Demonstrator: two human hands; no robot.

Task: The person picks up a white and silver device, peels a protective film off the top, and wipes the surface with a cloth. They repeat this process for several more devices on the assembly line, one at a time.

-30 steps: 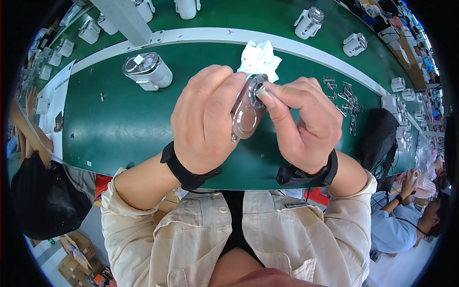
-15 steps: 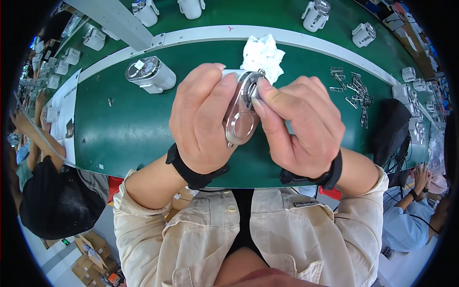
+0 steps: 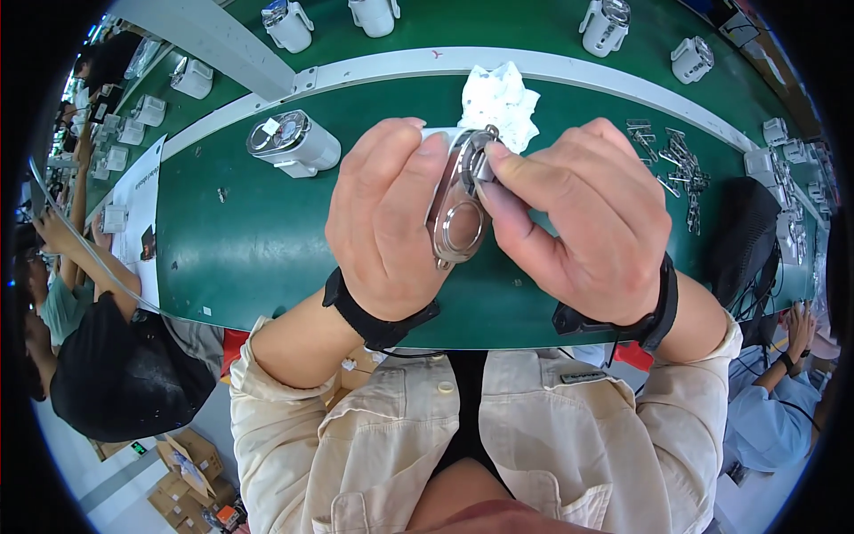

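White case with a clear oval cover (image 3: 458, 209): held in the air over the green table (image 3: 240, 258), between both hands, well to the right of a similar white case (image 3: 298, 151) standing on the tabletop. Compared with a second ago, turned slightly, bringing the small loop (image 3: 492, 132) at the upper end into clear sight and baring more of the white side. Probably means only an adjustment of angle, with handling at the upper end apparently still under way, judging from the pinch there.

For the left hand (image 3: 382, 218): curled around the case's left side, back of the hand upward, fingers bent and snug, forearm slanting in from below. Just beyond the case, lying crumpled: white paper (image 3: 496, 96). For the right hand (image 3: 583, 214): bent at the knuckles, thumb and index finger narrowed to a pinch, closed on what looks like a small grey metal part (image 3: 481, 167). Cannot tell its exact shape, or whether seated, being largely covered by the fingertips. Farther right, scattered on the table: loose metal pieces (image 3: 680, 165).
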